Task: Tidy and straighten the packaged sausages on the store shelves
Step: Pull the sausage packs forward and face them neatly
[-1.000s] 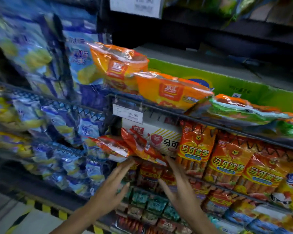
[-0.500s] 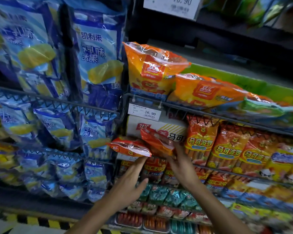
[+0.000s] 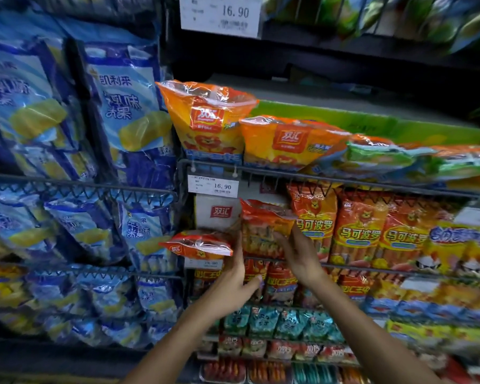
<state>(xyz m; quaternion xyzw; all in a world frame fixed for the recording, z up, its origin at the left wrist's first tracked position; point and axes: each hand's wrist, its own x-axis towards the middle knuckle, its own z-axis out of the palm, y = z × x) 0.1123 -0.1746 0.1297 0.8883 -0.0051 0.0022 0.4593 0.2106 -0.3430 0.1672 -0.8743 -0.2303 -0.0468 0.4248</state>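
An orange sausage pack [image 3: 263,231] stands nearly upright at the left end of the middle wire shelf [image 3: 344,268], in front of a white carton [image 3: 216,214]. My left hand [image 3: 233,284] presses its left edge with fingers up; my right hand [image 3: 299,253] presses its right side. A second orange pack [image 3: 197,245] lies flat, sticking out to the left, just above my left hand. More upright orange sausage packs [image 3: 358,231] fill the shelf to the right.
Big orange bags [image 3: 208,120] and green-orange packs [image 3: 385,156] lie on the upper wire shelf [image 3: 344,180]. Blue snack bags [image 3: 122,106] fill the racks on the left. Teal and red small packs [image 3: 275,322] sit on lower shelves. A price tag [image 3: 213,186] hangs above.
The tilted orange pack has been turned from slanted to nearly upright between my two hands. My hands rose and closed in on it. The view moved closer and higher.
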